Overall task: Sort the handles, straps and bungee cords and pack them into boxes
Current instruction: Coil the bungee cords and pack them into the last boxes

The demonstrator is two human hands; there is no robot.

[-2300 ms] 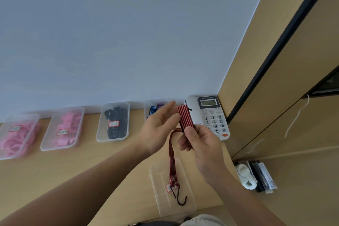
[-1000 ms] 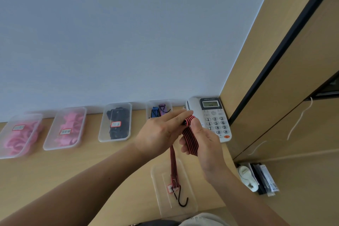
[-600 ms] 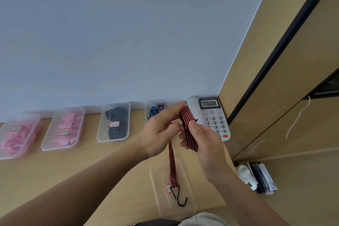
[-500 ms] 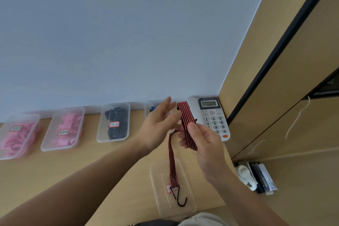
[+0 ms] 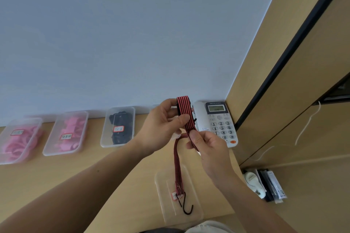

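A red-and-black striped bungee cord [image 5: 184, 113] is folded into a flat bundle above the desk. My left hand [image 5: 162, 126] pinches the upper part of the bundle between thumb and fingers. Its lower end is gripped by my right hand [image 5: 208, 147]. The loose tail of the cord [image 5: 177, 166] hangs down, and its black hook [image 5: 186, 207] dangles over a clear plastic lid [image 5: 189, 176] near the desk's front edge.
Along the wall stand clear boxes: two with pink pieces [image 5: 17, 138] [image 5: 67, 132] and one with black pieces [image 5: 119, 125]. A white desk phone [image 5: 217, 121] sits in the corner by a wooden panel. Small packets [image 5: 265, 185] lie lower right.
The folded bundle has risen a little and stands more upright. My left thumb and fingers have closed onto its top. The hanging tail and hook stay over the lid.
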